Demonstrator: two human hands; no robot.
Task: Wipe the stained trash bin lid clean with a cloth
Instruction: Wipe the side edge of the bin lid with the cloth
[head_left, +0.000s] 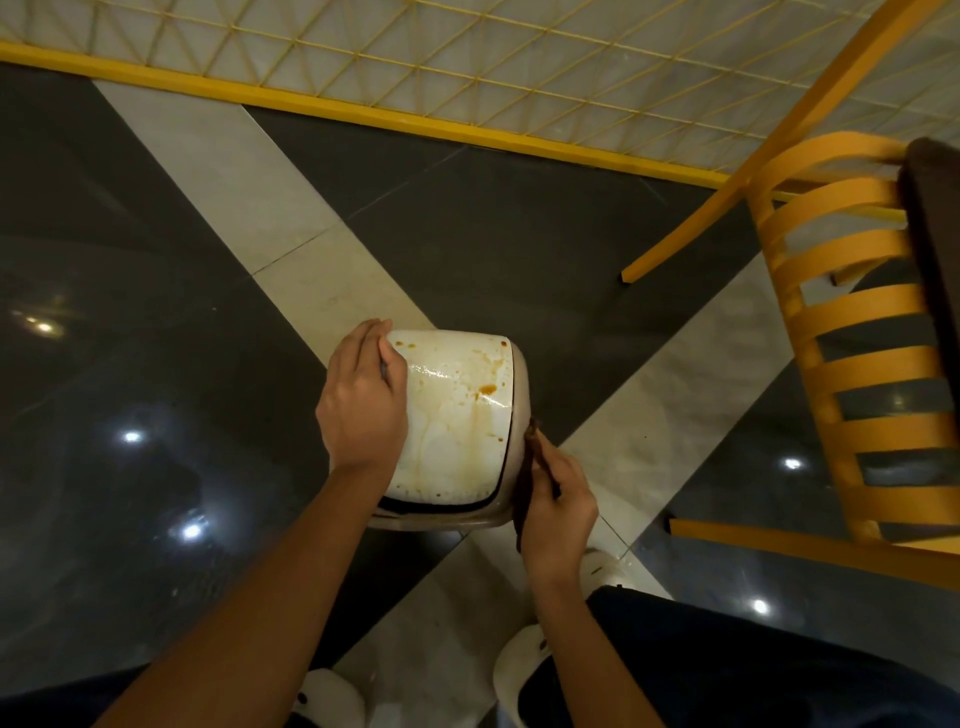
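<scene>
left hand (363, 400) grips lid (457, 415) left edge | right hand (558, 499) pinches cloth (524, 483) right of lid | risk: lid may swing under pressure

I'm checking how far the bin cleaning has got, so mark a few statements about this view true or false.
1. The trash bin lid shows brown stains. True.
2. The cloth lies spread across the lid. False: the right hand holds it bunched beside the lid's right edge.
3. The left hand holds the lid's left edge. True.
4. The chair is blue. False: it is yellow-orange.
</scene>
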